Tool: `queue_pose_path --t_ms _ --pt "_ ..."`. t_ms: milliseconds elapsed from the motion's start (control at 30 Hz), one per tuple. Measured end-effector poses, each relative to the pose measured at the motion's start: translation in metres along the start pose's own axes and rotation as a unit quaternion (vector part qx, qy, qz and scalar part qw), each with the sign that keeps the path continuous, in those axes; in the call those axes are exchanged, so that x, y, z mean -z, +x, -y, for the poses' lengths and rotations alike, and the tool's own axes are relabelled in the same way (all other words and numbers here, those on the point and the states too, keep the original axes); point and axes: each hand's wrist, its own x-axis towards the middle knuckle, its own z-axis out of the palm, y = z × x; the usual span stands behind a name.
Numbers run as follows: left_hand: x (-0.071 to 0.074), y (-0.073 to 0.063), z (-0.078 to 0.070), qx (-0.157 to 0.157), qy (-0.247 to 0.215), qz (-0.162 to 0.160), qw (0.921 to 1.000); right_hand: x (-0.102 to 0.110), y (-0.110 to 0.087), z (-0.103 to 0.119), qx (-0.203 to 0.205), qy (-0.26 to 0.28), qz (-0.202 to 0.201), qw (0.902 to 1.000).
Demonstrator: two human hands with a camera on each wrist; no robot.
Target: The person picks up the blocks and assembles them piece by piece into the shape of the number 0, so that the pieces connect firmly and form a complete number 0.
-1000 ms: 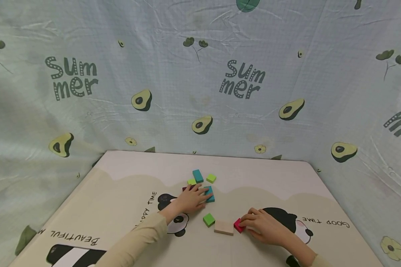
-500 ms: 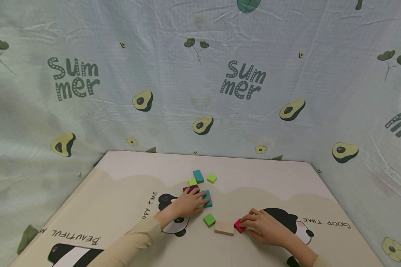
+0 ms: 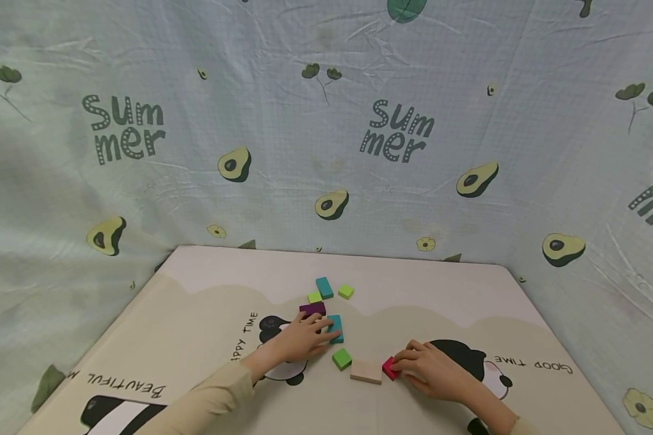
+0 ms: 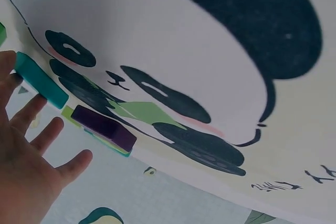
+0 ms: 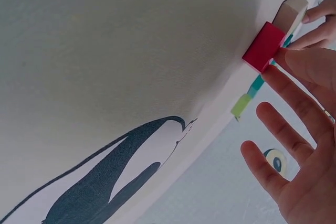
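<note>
My left hand (image 3: 302, 338) reaches over the printed tabletop with its fingers spread. Its fingertips touch a teal block (image 3: 335, 322), seen from below in the left wrist view beside a dark purple block (image 4: 102, 125). My right hand (image 3: 427, 371) is at a red block (image 3: 388, 367). In the right wrist view its fingers are extended, with the tips against the near side of the red block (image 5: 263, 46). A pale wooden block (image 3: 366, 372) lies right beside the red one, and a green block (image 3: 341, 359) lies at the wooden block's left end.
Farther back are a second teal block (image 3: 324, 287) and two lime blocks, one (image 3: 314, 297) behind the purple block and the other (image 3: 346, 292) to the right. A patterned cloth (image 3: 283, 133) hangs behind the table (image 3: 441, 290).
My left hand has drawn back toward me and slid the nearer teal block along, uncovering the purple block. The right hand and red block stay in place.
</note>
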Motion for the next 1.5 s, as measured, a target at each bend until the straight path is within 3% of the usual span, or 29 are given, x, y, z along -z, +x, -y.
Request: queue_pose_path --t_ms 300,500,967,1500 --pt "0.0013 -0.0052 0.0007 -0.007 -0.025 0.010 0.9996 0.0023 0.0012 0.0006 0.004 0.003 0.006 1.0000" --pt "0.0012 -0.0089 -0.0013 -0.018 -0.027 -0.007 0.9995 0.0027 0.0013 0.0013 0.006 0.001 -0.001 1.0000" --pt "0.0005 -0.0100 -0.0042 -0.010 -0.015 0.004 0.9998 0.0027 0.0006 0.0013 0.004 -0.005 -0.001 1.0000" --pt "0.0009 -0.0084 -0.0013 -0.009 -0.065 0.017 0.9977 0.0016 0.0003 0.0015 0.001 -0.005 -0.005 1.0000"
